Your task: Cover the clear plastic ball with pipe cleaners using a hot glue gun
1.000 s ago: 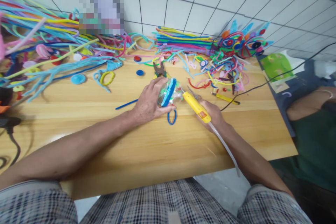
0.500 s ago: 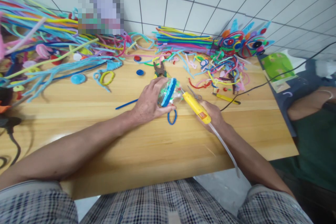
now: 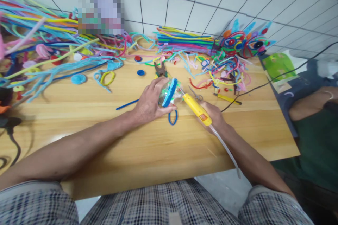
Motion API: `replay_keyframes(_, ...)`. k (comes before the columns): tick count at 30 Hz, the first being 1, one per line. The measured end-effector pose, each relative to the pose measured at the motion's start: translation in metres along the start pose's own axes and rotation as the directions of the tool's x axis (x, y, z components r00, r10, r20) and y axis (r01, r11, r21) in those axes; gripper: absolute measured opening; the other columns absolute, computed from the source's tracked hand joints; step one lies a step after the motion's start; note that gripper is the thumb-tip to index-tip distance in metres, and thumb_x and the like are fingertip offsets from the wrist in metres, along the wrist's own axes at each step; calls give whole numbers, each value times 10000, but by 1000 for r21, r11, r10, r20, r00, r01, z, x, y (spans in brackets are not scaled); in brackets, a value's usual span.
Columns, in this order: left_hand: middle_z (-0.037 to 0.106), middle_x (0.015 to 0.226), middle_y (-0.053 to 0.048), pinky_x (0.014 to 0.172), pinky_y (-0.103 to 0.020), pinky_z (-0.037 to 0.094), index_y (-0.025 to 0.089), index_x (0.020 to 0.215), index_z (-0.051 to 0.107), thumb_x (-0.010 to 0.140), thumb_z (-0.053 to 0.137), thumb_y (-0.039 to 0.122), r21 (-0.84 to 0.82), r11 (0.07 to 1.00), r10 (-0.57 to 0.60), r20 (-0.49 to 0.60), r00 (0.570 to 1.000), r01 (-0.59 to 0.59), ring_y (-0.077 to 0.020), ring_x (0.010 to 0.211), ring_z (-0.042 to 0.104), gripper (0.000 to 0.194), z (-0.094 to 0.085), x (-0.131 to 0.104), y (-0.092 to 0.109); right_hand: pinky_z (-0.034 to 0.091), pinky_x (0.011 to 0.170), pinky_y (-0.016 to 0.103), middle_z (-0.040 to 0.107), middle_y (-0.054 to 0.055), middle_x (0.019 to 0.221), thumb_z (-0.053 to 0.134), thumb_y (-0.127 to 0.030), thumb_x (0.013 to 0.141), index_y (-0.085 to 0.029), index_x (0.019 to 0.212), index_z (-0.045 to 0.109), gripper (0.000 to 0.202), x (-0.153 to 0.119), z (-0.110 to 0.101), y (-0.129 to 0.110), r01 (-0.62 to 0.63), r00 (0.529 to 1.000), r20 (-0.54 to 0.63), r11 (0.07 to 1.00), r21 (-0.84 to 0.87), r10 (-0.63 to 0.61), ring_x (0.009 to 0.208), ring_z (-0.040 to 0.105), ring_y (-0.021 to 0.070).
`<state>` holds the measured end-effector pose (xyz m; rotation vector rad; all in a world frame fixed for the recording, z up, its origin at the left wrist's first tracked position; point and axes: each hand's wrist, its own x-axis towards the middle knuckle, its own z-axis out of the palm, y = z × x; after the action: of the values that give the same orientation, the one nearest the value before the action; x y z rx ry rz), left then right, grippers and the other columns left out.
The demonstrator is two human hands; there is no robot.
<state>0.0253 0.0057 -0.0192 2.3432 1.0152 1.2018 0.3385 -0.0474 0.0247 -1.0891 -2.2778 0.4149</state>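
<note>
My left hand (image 3: 150, 102) is closed around a clear plastic piece with a blue fuzzy strip (image 3: 169, 93) across it; its exact kind is hard to make out. In my right hand (image 3: 213, 114) is a yellow hot glue gun (image 3: 196, 108), a clear glue stick trailing from its back end. The gun's nozzle points at the right side of the plastic piece, at or very near its surface. Just below the piece lies a blue pipe cleaner loop (image 3: 173, 117). A straight blue pipe cleaner (image 3: 127, 104) rests left of my left hand.
Pliers (image 3: 160, 69), scissors (image 3: 195, 94) and a yellow utility knife (image 3: 228, 98) lie beyond my hands. Pipe cleaner bundles (image 3: 185, 41) line the wall. Colourful masks (image 3: 245, 42) stand at back right. A black cable (image 3: 260, 87) crosses the table's right side. Another person's arm (image 3: 311, 103) is at far right.
The glue gun's tip has shifted slightly left and up, closer against the plastic piece. My left hand and the piece stay almost where they were.
</note>
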Motion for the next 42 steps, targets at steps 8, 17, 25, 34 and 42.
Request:
replay_keyframes(8,570,1658,-186,1270,-664,538,313,1718,308,867,963,590,12,1000,-8,26,1000,8,-430,1560,586,1109,-2,0,-2,688,847,410,870,85,1056,638,-290,1005,-284,1281,713,286,-5,-2,-7,-110,994,-5,991,-71,110,944,850,296)
replay_keyframes(17,577,1655,-181,1283,-698,517,316,1705,329,853,976,528,-1,998,-59,42,997,59,-436,1559,583,1091,-5,2,3,687,805,424,862,93,1046,663,-307,996,-285,1276,737,291,-4,-11,-6,-138,990,24,987,-76,140,900,852,300)
replay_keyframes(25,570,1670,-180,1302,-679,508,314,1710,352,870,950,623,-22,997,-69,42,997,70,-432,1575,567,1076,-4,2,2,656,746,393,817,60,908,663,-326,997,-289,1205,748,227,-3,-8,-6,-145,989,25,988,-52,146,815,816,278)
replay_keyframes(34,560,1665,-196,1290,-669,526,309,1716,326,880,947,606,2,1000,-21,31,999,21,-424,1572,578,1083,-3,2,-1,630,715,366,807,47,875,661,-285,1000,-279,1143,734,161,1,-5,-10,-136,991,-2,990,-28,136,753,786,249)
replay_keyframes(42,565,1673,-203,1300,-677,508,305,1716,325,881,934,658,8,1000,-21,48,999,21,-431,1581,571,1092,-2,2,-3,638,731,353,809,18,898,683,-209,960,-277,1157,726,213,0,0,-7,-88,993,-70,995,42,91,741,775,230)
